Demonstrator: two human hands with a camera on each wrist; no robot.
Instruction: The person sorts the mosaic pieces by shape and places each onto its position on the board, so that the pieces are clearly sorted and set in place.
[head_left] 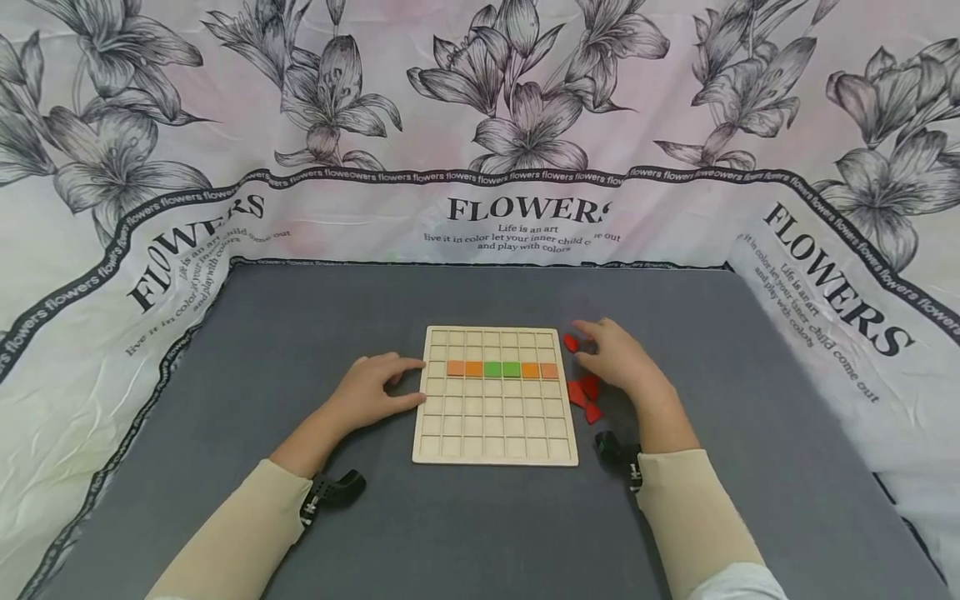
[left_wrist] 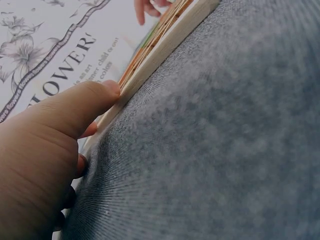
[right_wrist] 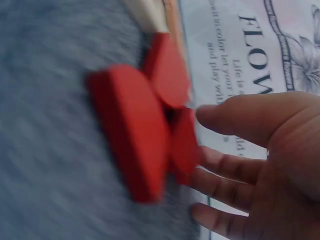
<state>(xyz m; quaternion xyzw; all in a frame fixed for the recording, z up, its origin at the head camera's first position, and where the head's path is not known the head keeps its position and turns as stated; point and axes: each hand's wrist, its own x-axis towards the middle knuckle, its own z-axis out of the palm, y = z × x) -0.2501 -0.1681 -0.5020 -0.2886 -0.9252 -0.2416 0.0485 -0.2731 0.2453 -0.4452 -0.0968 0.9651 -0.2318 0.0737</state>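
Wooden grid board [head_left: 493, 408] lies mid-frame, its left edge touched by the left hand [head_left: 371, 390], thumb and fingers apart; right of centre, the right hand [head_left: 618, 357], also spread, is beside red pieces [head_left: 576, 394].

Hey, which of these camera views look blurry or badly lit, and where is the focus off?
Head view: fairly even light, the board and its grid lines clear; left wrist view: dim on the left hand, with the gray cloth soft across much of the right side; right wrist view: the nearest red piece blurred, the printed lettering behind sharper.
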